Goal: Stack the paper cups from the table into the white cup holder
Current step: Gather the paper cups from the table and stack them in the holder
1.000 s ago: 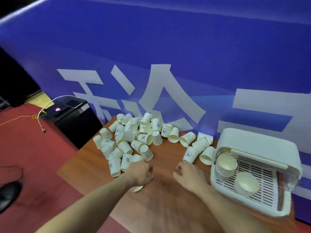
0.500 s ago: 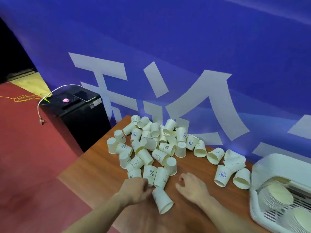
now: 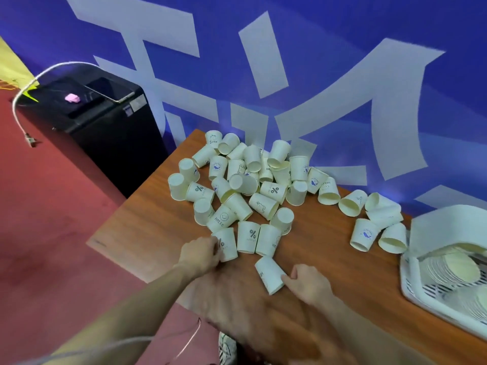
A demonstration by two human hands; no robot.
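White cups (image 3: 245, 191) lie heaped on the table (image 3: 329, 259), the holder (image 3: 421, 227) at far right. Left hand (image 3: 200, 255) pinches one upturned cup (image 3: 225, 245); right hand (image 3: 307, 281) curls round a toppled cup (image 3: 270, 275). Advise nesting both, rims aligned, before carrying across.

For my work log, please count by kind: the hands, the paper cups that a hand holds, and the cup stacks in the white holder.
Hands: 2 (left hand, right hand)
Held paper cups: 2 (left-hand cup, right-hand cup)
Cup stacks in the white cup holder: 2 (rear stack, front stack, blurred)
Total: 6
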